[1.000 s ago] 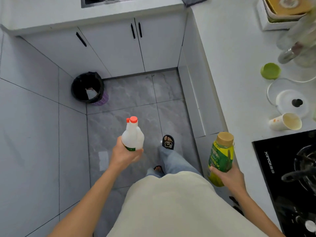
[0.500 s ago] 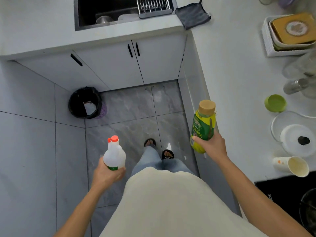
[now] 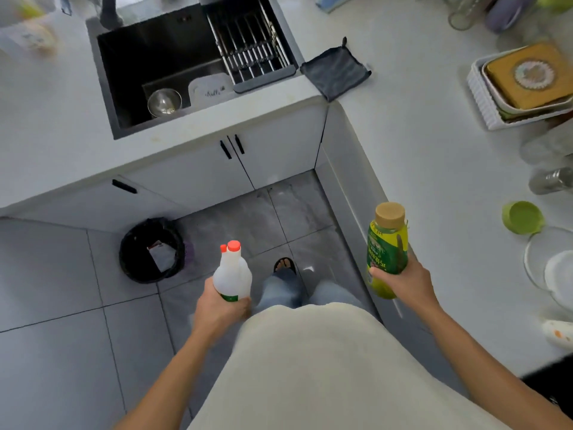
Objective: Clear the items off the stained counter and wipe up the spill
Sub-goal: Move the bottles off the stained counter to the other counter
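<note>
Head view: both hands hold bottles over the grey tiled floor, low in the frame.
Left hand (image 3: 218, 308): fingers curled round the base of a white plastic bottle (image 3: 232, 276) with an orange-red cap, held upright at lower centre.
Right hand (image 3: 403, 282): fingers and thumb wrapped round the lower half of a yellow-green bottle (image 3: 387, 249) with a green label and tan cap, held upright at right of centre, over the edge of the white counter (image 3: 418, 156).
Grey cloth (image 3: 336, 71): lies flat at the counter's inner corner, upper centre, one corner hanging over the front edge, just beside the sink.
Sink (image 3: 161, 69): dark basin at upper centre-left, with a steel bowl (image 3: 164, 102) and a white piece inside, and a dish rack (image 3: 251, 46) across its right end.
Right counter items: green lid (image 3: 522, 217), a clear round dish (image 3: 545, 265) below it, white ribbed tray (image 3: 483, 97) holding a stacked yellow-topped box, blurred glassware at the right edge.
Tipped paper cup (image 3: 559, 333): lies on its side at the lower right edge, partly cut off.
Bin (image 3: 152, 249): black-lined, on the floor at centre left, near the cabinet doors (image 3: 217, 172).
</note>
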Motion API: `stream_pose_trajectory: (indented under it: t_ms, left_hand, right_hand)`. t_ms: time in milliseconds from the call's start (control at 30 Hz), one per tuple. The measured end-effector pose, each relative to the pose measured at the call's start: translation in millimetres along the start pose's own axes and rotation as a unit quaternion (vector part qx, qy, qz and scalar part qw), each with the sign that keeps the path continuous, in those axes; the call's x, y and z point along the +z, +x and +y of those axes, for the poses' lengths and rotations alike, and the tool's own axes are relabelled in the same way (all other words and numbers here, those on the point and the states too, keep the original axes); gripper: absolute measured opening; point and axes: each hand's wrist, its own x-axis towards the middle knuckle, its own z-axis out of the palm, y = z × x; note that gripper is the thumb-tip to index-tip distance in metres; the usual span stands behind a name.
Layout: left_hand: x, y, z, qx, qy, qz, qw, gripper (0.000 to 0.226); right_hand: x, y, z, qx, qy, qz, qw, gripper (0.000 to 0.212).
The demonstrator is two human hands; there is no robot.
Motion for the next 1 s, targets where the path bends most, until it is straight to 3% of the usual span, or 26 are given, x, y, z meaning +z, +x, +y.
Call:
stream_pose_trajectory:
  t_ms: [233, 467, 1000]
  left_hand:
    - [-17.7, 80.1, 116.7, 0.123, 0.038, -0.062, 0.990, 0.051]
    - [-26.3, 128.4, 198.3, 0.174, 0.057, -0.085, 0.979, 0.084]
    - [-74.1, 214.5, 277.5, 0.167, 0.118, -0.072, 0.976, 0.085]
  right_hand:
    - [-1.9, -4.1, -1.0, 0.080, 0.037, 0.041, 0.995, 0.039]
    - [2.0, 43.0, -16.6, 0.143, 0.055, 0.068, 0.986, 0.051]
    - [-24.7, 204.4, -200.4, 0.053, 0.136, 0.058, 0.988, 0.037]
